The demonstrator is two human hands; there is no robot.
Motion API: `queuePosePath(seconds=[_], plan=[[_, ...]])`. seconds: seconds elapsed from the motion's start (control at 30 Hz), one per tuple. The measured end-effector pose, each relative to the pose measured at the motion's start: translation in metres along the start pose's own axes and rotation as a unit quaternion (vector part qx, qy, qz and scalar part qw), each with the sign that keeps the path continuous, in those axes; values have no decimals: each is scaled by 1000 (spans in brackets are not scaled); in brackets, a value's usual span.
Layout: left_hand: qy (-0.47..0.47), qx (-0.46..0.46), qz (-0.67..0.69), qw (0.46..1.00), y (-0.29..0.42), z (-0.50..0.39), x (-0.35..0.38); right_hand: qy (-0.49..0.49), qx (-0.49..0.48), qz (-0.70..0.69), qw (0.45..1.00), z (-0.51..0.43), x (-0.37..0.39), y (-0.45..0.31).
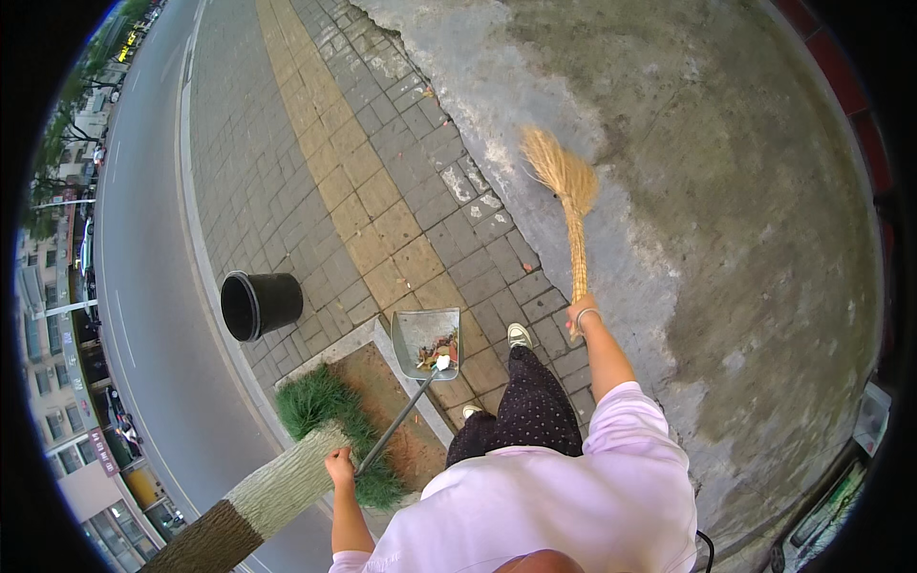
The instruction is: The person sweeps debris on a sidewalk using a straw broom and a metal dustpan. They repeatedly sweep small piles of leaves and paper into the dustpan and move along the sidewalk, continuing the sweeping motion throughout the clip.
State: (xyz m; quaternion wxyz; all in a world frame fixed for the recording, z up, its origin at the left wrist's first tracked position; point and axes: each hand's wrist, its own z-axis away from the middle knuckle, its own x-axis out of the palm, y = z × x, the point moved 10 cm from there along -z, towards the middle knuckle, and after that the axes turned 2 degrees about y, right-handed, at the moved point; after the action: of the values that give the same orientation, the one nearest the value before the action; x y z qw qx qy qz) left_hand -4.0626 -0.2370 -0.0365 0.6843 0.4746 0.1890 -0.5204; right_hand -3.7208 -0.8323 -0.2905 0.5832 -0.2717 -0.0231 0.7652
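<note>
My right hand [584, 313] grips the bound handle of a straw hand broom [566, 175], held out ahead of me to the right. The broom's bristles fan out over the grey concrete; whether they touch it I cannot tell. Down at the left, my left hand [340, 465] is closed around the upper end of the long handle [397, 427] of a metal dustpan [410, 333]. Dry leaves and litter [437, 349], with a white crumpled scrap, lie inside the pan. The pan appears beside the corner of a planting bed's kerb.
A black plastic bucket [276, 302] lies or stands at the left on the paving. A tree trunk [286, 480] with a pale painted band rises by tufted grass [315, 401]. The road [147, 236] runs beyond the kerb. Yellow tactile paving [358, 183] crosses the sidewalk.
</note>
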Motion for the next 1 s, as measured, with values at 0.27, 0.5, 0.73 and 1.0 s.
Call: queuePosePath(seconds=[0.27,0.5,0.73,1.0], plan=[[-34,21,-86,995,44,-28,27,-19,-23,306,952,94,0,162],[-79,127,-149,977,81,-69,63,-59,98,57,992,196,-23,223],[-105,159,-172,966,102,-120,86,-22,167,-378,910,220,51,309],[-253,251,-199,913,152,-186,134,-36,209,-506,836,208,212,343]])
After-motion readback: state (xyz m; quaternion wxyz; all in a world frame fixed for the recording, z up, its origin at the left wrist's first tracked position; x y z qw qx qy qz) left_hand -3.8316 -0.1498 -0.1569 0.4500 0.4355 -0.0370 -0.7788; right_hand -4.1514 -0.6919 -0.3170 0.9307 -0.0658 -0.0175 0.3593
